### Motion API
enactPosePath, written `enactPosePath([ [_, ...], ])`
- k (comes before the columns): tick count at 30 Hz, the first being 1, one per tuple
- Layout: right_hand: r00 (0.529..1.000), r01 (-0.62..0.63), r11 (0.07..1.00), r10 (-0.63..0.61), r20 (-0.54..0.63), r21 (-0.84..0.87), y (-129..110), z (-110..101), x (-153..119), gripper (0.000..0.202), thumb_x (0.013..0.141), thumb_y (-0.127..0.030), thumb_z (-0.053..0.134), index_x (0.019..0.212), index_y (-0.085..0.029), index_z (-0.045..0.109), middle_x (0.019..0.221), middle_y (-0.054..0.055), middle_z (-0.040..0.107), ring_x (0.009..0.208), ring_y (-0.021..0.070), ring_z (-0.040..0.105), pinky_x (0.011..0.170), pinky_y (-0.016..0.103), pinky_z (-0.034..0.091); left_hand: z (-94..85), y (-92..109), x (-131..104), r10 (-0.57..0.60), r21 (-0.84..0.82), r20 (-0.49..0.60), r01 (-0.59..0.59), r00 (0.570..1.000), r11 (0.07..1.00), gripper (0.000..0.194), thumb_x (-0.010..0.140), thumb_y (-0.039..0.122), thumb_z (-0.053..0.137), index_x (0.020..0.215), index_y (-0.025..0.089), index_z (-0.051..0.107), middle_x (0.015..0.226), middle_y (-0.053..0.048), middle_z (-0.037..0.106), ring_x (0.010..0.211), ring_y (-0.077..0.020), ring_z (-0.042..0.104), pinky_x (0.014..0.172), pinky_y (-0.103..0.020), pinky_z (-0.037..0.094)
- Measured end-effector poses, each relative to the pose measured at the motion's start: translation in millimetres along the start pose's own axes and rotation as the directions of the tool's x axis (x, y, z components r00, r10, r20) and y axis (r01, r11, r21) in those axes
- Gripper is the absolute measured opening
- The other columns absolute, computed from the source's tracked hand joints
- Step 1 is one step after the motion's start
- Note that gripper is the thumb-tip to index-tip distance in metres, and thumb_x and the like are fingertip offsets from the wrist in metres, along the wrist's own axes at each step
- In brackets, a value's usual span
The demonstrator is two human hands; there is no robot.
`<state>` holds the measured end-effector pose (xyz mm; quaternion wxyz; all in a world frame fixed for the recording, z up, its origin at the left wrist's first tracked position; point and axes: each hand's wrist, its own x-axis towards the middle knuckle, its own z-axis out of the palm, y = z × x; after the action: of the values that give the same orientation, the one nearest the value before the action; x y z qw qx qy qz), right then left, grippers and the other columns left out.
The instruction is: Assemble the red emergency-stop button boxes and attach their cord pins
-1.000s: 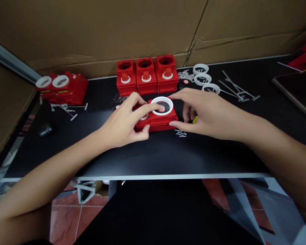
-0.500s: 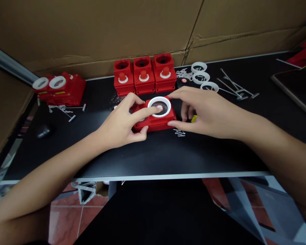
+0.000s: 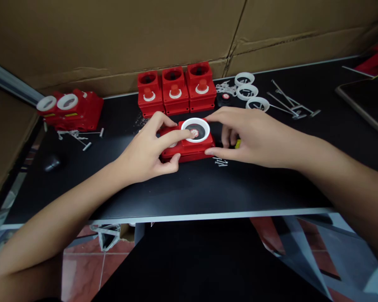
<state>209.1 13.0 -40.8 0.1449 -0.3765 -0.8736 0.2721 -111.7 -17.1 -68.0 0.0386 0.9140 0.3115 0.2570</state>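
A red box (image 3: 189,156) with a white ring (image 3: 209,131) around a dark round window lies flat on the black table, between my hands. Thumb and fingers of my left hand (image 3: 148,147) grip its left part, while the index finger reaches over the ring onto the red-and-white label (image 3: 194,133) inside. My right hand (image 3: 248,136) holds the box's right end between thumb and index finger; its other fingers are curled beside a small yellow piece (image 3: 238,144). Screws (image 3: 221,162) lie just below the right thumb.
Three red boxes (image 3: 175,94) stand against the cardboard wall. White rings (image 3: 247,92), metal rods (image 3: 291,102) and a black round part (image 3: 224,99) lie at the back right, a dark tablet-like object (image 3: 365,105) far right. More red boxes (image 3: 88,111) and a black mouse-like object (image 3: 52,163) are left.
The view has shifted slightly. My left index finger has slid a little left on the label, uncovering more of it. Both hands keep their hold on the red box.
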Motion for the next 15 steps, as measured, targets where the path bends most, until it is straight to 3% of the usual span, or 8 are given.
enactPosePath([
  [6,0.999,-0.036,0.999,0.036,0.002,-0.024,-0.3,3.7,-0.9,0.077,0.096,-0.070,0.076,0.155,-0.022,0.069,0.124,0.009,0.075,0.076,0.0105,0.062,0.076,0.031,0.053,-2.4,-0.8,-2.1,-0.032,-0.062,0.020,0.033,0.999,0.998,0.069,0.103,0.028,0.076,0.169,0.033,0.057,0.144,-0.012,0.064,0.126,-0.0318,0.070,0.112,-0.054,0.067],
  [11,1.000,-0.007,1.000,0.007,-0.009,0.005,3.4,7.2,-0.5,0.076,0.095,-0.067,0.080,0.157,-0.023,0.068,0.133,0.010,0.074,0.078,0.0094,0.062,0.077,0.031,0.057,1.1,-6.4,-13.4,-0.158,-0.192,0.029,0.161,0.987,0.968,0.105,0.099,0.052,0.089,0.182,0.025,0.030,0.156,-0.019,0.067,0.141,-0.0375,0.072,0.124,-0.057,0.063],
  [15,0.999,0.017,0.999,-0.016,-0.031,0.028,9.6,-2.2,-4.8,0.085,0.094,-0.068,0.083,0.164,-0.024,0.062,0.142,0.011,0.074,0.079,0.0094,0.065,0.075,0.029,0.057,1.5,-5.3,-18.9,-0.187,-0.214,0.044,0.192,0.981,0.958,0.102,0.100,0.049,0.089,0.180,0.025,0.031,0.162,-0.021,0.066,0.147,-0.0379,0.071,0.127,-0.058,0.062],
])
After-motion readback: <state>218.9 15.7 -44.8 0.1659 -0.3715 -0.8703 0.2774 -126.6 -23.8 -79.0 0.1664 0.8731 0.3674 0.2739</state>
